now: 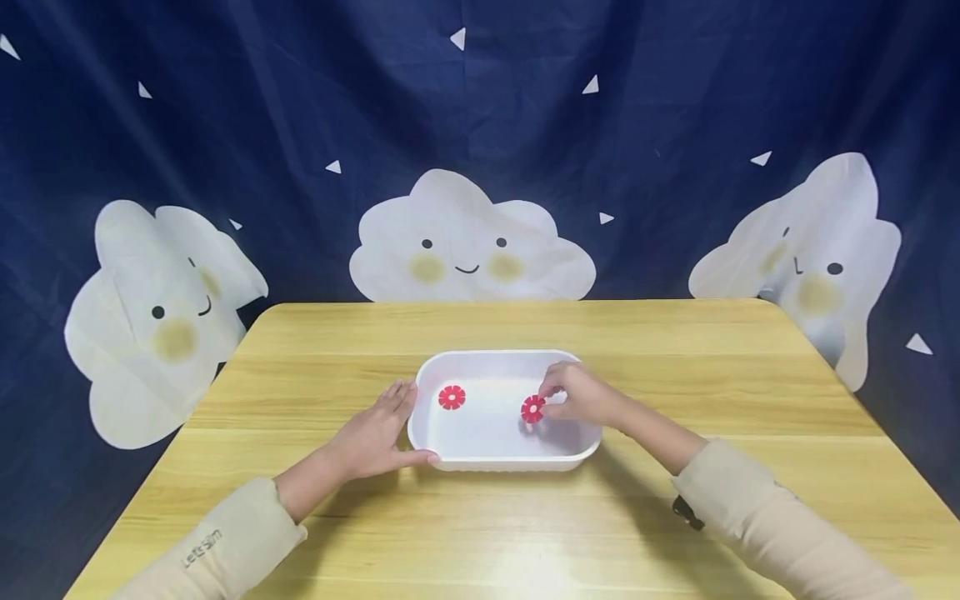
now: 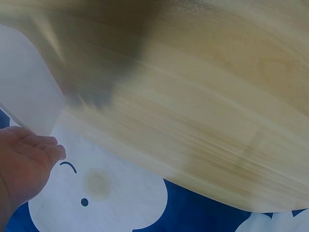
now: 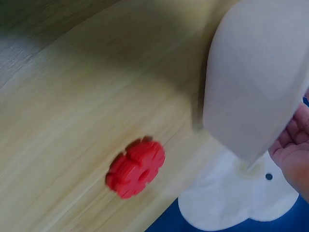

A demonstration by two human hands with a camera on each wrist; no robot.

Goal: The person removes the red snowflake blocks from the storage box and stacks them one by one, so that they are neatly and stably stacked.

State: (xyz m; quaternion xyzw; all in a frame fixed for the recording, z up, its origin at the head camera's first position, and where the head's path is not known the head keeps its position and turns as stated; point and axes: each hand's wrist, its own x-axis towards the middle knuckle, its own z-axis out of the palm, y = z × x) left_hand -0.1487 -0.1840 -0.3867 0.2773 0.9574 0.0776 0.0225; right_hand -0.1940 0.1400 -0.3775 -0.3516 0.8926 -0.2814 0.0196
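A white oblong tray stands on the table, in the middle of the head view. My left hand rests against its left end, fingers stretched along the wall and thumb at the front rim. Inside the tray, toward the left, lies a red interlocking disc with a notched edge and a pale centre. My right hand reaches over the right end and pinches a second red notched disc between thumb and fingers, low inside the tray. Part of the left hand shows beside the tray wall in the left wrist view.
In the right wrist view a thick red notched piece, like stacked discs, appears against the wooden tabletop outside the tray. Behind the wooden table hangs a dark blue curtain with white smiling clouds.
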